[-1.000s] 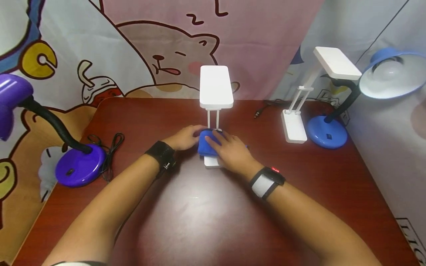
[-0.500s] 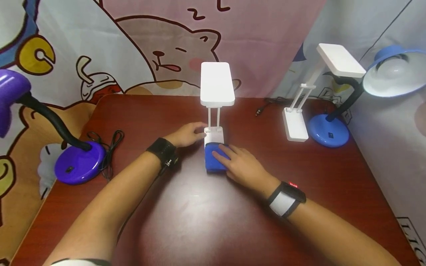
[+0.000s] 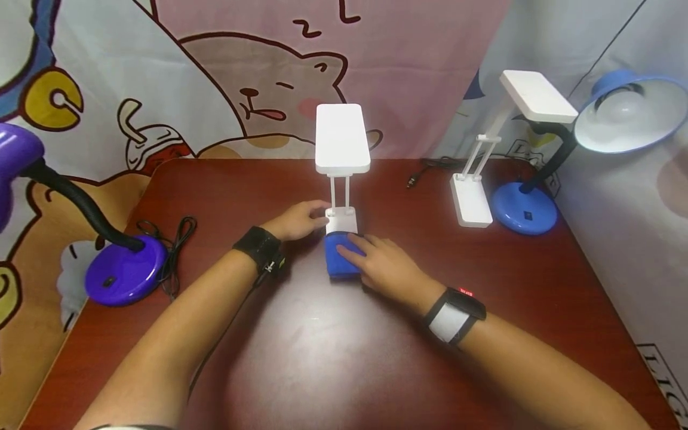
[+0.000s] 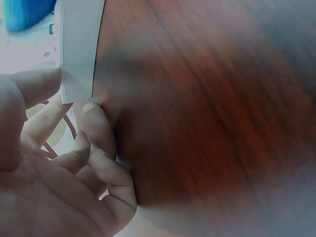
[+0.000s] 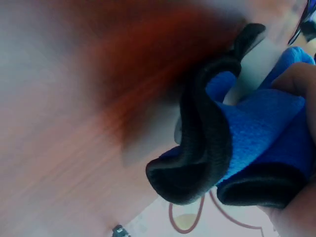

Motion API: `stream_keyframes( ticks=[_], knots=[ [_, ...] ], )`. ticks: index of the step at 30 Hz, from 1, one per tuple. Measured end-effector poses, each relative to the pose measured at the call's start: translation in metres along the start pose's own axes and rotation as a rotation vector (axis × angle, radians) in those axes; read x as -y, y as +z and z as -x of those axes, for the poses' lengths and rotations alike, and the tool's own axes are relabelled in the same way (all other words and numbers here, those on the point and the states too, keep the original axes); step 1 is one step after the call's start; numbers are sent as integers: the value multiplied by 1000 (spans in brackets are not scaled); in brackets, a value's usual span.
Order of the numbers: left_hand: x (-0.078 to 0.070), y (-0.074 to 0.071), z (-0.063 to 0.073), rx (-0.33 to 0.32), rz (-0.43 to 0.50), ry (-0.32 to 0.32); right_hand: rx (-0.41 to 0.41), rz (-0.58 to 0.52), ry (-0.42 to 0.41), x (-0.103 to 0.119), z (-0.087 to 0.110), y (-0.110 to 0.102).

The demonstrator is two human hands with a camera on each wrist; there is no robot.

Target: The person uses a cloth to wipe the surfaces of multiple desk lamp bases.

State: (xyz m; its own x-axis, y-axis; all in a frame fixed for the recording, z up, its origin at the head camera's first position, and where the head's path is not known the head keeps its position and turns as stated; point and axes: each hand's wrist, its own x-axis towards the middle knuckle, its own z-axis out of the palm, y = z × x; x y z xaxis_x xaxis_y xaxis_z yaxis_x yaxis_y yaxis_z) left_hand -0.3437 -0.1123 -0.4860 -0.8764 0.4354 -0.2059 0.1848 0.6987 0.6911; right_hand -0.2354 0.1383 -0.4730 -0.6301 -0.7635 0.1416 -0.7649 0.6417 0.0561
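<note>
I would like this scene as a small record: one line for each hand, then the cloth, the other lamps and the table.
left hand: grips the far end of the base of the middle white lamp
right hand: holds the blue cloth over the base's near end
cloth: blue with black edging
other lamps: purple lamp at left; second white lamp and blue lamp at right
table: reddish brown

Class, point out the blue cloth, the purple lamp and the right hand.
Blue cloth (image 3: 335, 264): head view, top face.
Purple lamp (image 3: 128, 273): head view, round base.
Right hand (image 3: 391, 267): head view, its back.
</note>
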Motion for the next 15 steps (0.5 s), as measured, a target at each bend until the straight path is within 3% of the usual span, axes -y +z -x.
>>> stream_keyframes(
  ticks=[5,11,15],
  knots=[
    [-1,0,1,0,6,7,35,17,-33,11,17,-3],
    [-3,1,-2,14,-35,-19,14,70,-26,17,14,-1],
    [-5,4,-3,12,-65,-36,52,101,-67,20,11,2]
  ],
)
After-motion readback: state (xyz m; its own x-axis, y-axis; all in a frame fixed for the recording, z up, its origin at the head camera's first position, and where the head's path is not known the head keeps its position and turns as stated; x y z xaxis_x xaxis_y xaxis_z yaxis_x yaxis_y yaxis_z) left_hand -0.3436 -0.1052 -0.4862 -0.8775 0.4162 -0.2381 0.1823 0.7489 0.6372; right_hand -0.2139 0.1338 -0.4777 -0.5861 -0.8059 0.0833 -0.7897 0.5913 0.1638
